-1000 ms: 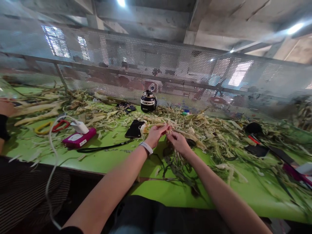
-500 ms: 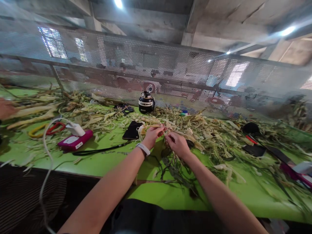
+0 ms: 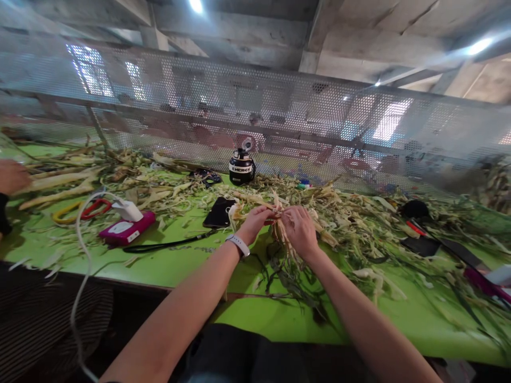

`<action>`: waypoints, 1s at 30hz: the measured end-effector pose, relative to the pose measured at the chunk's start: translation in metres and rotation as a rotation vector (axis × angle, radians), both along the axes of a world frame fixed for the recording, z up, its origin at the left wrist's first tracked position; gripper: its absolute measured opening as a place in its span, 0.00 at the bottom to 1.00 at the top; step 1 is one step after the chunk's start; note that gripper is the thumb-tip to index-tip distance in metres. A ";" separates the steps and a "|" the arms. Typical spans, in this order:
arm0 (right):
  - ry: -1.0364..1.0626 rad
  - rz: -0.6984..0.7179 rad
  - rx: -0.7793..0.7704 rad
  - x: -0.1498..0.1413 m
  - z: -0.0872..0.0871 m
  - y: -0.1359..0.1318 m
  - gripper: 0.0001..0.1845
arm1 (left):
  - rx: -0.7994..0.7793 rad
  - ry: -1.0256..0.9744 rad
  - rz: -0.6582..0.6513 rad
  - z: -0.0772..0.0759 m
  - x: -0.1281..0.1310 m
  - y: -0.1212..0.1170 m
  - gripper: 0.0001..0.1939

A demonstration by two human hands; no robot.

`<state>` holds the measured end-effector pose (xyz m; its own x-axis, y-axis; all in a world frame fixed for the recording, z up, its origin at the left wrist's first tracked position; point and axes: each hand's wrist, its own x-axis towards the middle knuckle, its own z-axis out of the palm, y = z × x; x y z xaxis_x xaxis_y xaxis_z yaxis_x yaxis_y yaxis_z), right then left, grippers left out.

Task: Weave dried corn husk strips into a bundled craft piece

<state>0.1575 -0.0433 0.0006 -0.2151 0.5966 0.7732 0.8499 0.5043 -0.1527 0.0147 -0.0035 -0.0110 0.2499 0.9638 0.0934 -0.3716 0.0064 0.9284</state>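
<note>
My left hand (image 3: 254,222), with a pale band on its wrist, pinches the upper end of a bunch of plant stems (image 3: 281,232). From the other side, my right hand (image 3: 300,230) closes its fingers on the same bunch. The pale stems fan out at the top and hang down between the hands, partly hidden by the right one. Darker limp leaves (image 3: 297,284) lie below on the green table (image 3: 175,268). Behind the hands spreads a heap of loose peeled plant leaves (image 3: 351,221).
A black phone (image 3: 218,211), a magenta power bank (image 3: 126,229) with a white cable, and red scissors handles (image 3: 96,208) lie on the left. A black ENERGY bottle (image 3: 241,169) stands before the perforated metal screen (image 3: 223,114). Another person's hand (image 3: 14,177) shows far left.
My right hand has turned and shifted up, closer to the left hand, onto the bunch's upper end. The pale stems now show hanging between the hands. The other person's hand has moved slightly.
</note>
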 end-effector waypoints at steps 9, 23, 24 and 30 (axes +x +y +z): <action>0.322 -0.035 -0.346 -0.001 -0.005 0.002 0.10 | 0.109 0.033 -0.054 0.006 -0.002 -0.006 0.07; 0.417 -0.042 -0.433 0.001 -0.005 0.004 0.13 | 0.094 0.095 -0.091 0.008 0.003 -0.004 0.06; 0.424 -0.037 -0.433 0.001 -0.005 0.004 0.13 | 0.098 0.090 -0.091 0.008 0.003 -0.004 0.06; 0.494 -0.035 -0.393 0.001 -0.009 0.009 0.14 | 0.131 0.058 -0.105 0.003 0.004 -0.003 0.13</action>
<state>0.1587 -0.0343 -0.0087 0.1361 0.8565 0.4979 0.6468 0.3039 -0.6995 0.0183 -0.0060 -0.0081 0.3568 0.9127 0.1993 -0.3213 -0.0805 0.9436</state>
